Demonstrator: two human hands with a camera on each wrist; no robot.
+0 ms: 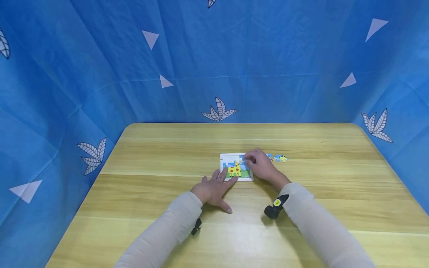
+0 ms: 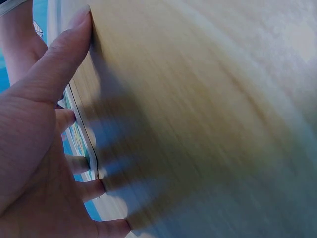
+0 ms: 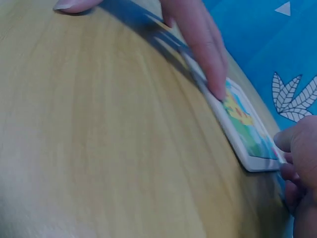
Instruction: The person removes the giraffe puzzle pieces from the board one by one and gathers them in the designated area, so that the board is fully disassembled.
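A small jigsaw puzzle in a white frame [image 1: 236, 180] lies flat on the table, showing a yellow giraffe [image 1: 234, 170] with red spots on green and blue. White backing shows along its upper part. My left hand [image 1: 214, 189] spreads its straight fingers over the frame's lower left; its thumb stretches out over the wood. At the upper right corner, my right hand [image 1: 263, 165] curls thumb and forefinger at a blue puzzle piece [image 1: 242, 159], seemingly pinching it, though the fingers partly hide it. In the right wrist view those fingers meet the edge of the frame [image 3: 229, 130].
Loose puzzle pieces [image 1: 280, 158], blue and yellow, lie just right of the right hand, some partly behind it. The wooden table [image 1: 161, 149] meets a blue patterned curtain [image 1: 214, 56] at the back and sides. A black wrist device [image 1: 276, 207] hangs by the right sleeve.
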